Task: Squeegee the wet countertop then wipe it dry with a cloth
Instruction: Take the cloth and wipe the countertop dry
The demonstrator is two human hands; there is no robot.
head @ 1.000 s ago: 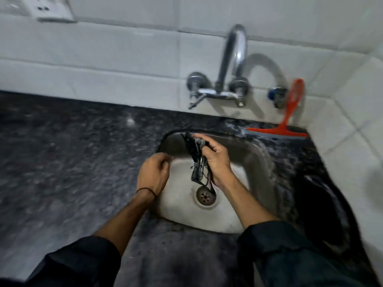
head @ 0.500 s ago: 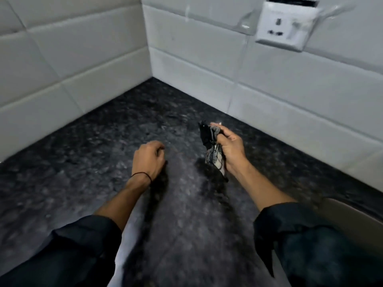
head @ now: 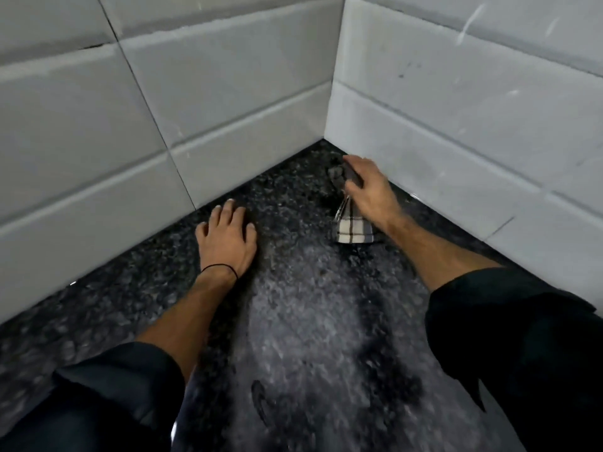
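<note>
Gripping a checked cloth [head: 350, 227] near the wall corner, the right hand [head: 368, 187] is closing around its bunched top (lower end touching the counter [head: 310, 321]). The left hand [head: 228, 236] is lying flat, fingers spread, just beside the left tiles [head: 98, 141]; open counter is stretching toward the camera.

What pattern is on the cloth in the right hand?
The cloth is pale with dark checked stripes; the head view, the only one, shows it under the right hand.
</note>
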